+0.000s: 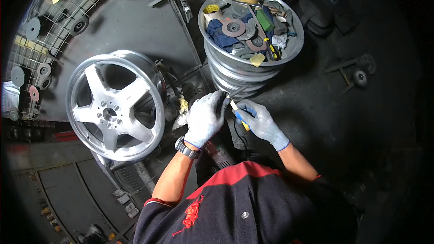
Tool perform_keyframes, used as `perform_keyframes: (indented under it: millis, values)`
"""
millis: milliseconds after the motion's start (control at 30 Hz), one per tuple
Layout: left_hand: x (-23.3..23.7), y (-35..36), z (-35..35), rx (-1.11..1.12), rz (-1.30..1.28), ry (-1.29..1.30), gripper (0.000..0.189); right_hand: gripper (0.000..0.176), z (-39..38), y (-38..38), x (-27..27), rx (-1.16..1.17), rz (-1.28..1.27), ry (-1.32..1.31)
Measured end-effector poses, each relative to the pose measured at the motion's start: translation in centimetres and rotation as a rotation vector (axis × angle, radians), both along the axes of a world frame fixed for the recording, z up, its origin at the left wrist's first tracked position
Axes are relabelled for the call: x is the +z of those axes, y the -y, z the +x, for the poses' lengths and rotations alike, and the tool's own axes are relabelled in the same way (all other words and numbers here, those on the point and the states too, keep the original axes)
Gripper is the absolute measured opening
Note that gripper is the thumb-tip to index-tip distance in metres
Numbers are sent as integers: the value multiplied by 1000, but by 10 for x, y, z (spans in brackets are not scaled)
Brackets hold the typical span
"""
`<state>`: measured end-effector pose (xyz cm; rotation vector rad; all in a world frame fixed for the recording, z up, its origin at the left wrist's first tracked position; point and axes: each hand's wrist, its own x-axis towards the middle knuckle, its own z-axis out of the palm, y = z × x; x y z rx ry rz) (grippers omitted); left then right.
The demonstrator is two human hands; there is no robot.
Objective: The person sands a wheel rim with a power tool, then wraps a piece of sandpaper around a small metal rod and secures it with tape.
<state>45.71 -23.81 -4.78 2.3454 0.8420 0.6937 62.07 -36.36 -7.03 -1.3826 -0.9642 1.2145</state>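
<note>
In white-grey work gloves, both hands meet in front of my chest. My right hand [260, 121] is closed around a slim tool [245, 125] with a yellow and blue handle; its pale front part points up at the left hand's fingertips. My left hand [204, 116] is closed, fingers curled at that tip, and what they hold is hidden. A dark grey pointed strip [238, 91] sticks out beside those fingers. Below the left wrist lies a power tool [218, 154] with a dark, vented body. To the left, a silver five-spoke wheel rim [129, 129] leans on a stand.
Stacked rims [235, 79] stand ahead, the top one filled with abrasive discs [233, 28], rags, tape and tools. A wire rack [68, 13] at upper left carries several discs. Metal stands [181, 4] rise between them. A cable [239, 138] hangs below my hands.
</note>
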Motion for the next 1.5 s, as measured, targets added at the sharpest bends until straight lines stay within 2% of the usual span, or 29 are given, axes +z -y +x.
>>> perform_keyframes:
  millis: [200,333,400,533,600,633,667,800,833,867,933,1033,1067,1133,1200,1233,1267,1433,1500]
  values:
    - [-11,-3,-4,-17,6,3,20,23,-4,3,22,-10,-51,50]
    - [-6,1,-7,-22,-41,-52,21,14,-11,3,38,-73,-111,24]
    - [-3,4,-5,-7,-4,-126,16,16,-13,2,43,-109,-128,-28]
    - [-6,6,-4,31,4,-102,15,23,-23,-2,86,-112,-202,-49]
    - [-2,7,-3,-9,-15,-182,15,33,-27,-5,107,-150,-107,-133]
    - [2,8,-4,-14,-16,-184,16,37,-25,-12,117,-106,-101,-186]
    - [1,9,-5,-4,-17,-182,16,37,-20,-21,116,-23,18,-201]
    - [-1,9,-7,-21,-22,-215,19,39,1,-100,124,158,193,-93]
    - [-2,9,-7,-46,-33,-166,18,40,10,-117,111,202,231,-135]
    - [-3,9,-9,-73,-45,-119,19,42,23,-132,92,253,241,-44]
    - [-9,8,-13,-103,-28,-62,18,45,50,-146,55,357,144,-21]
    - [-4,7,-22,-95,-83,-78,19,46,65,-128,-1,360,-116,-529]
    - [-3,6,-25,-109,-105,-57,19,50,63,-108,2,389,-108,-573]
    - [-2,2,-28,-116,-129,-37,19,50,63,-77,-11,451,61,-40]
    - [-1,0,-26,-135,-139,-28,19,43,55,-54,-28,361,79,-129]
    - [-1,0,-25,-141,-142,-29,19,31,48,-42,-31,240,-61,-95]
    - [-2,-1,-24,-151,-143,-25,18,26,40,-38,-36,184,24,-97]
    - [-7,-1,-19,-145,-127,-42,16,18,21,-31,-39,-51,62,44]
    - [-11,3,-19,-76,-41,-18,15,15,15,-22,-48,-86,45,70]
